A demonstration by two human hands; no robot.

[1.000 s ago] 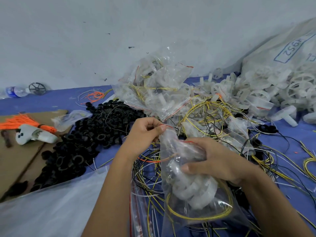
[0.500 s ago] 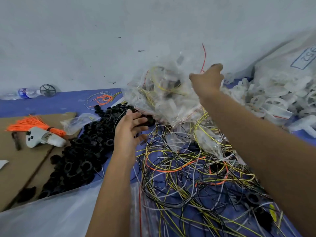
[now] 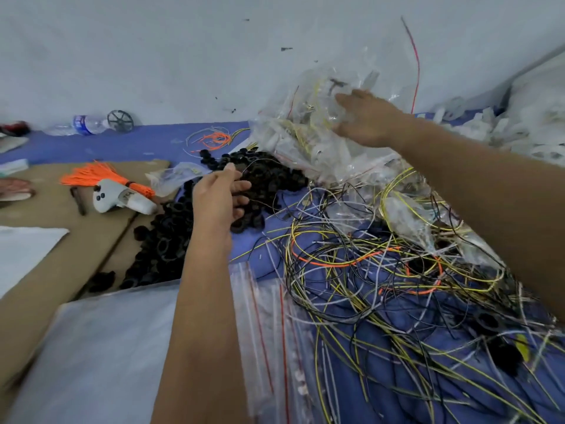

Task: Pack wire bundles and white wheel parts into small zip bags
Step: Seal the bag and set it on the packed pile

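My right hand (image 3: pixel 365 117) reaches far forward and lies with relaxed fingers on a heap of filled zip bags (image 3: pixel 308 139) against the wall. My left hand (image 3: pixel 221 194) hovers over the black ring parts (image 3: pixel 171 231); its fingers are loosely spread and hold nothing. Loose yellow, black, white and orange wire bundles (image 3: pixel 367 270) sprawl over the blue cloth in front of me. A stack of empty zip bags (image 3: pixel 269 328) with red seal lines lies near my left forearm. White wheel parts (image 3: pixel 501 136) are piled at the far right.
A cardboard sheet (image 3: pixel 61 240) at the left carries an orange tassel bundle (image 3: pixel 101 177) and a white controller (image 3: pixel 122 200). A water bottle (image 3: pixel 82 123) and a black wheel (image 3: pixel 120 120) lie by the wall. A large clear plastic sheet (image 3: pixel 101 347) covers the near left.
The filled bag I held with both hands a second ago is gone from them. My right hand has stretched out to the heap of bags and settled on it; my left hand has opened and drifted left.
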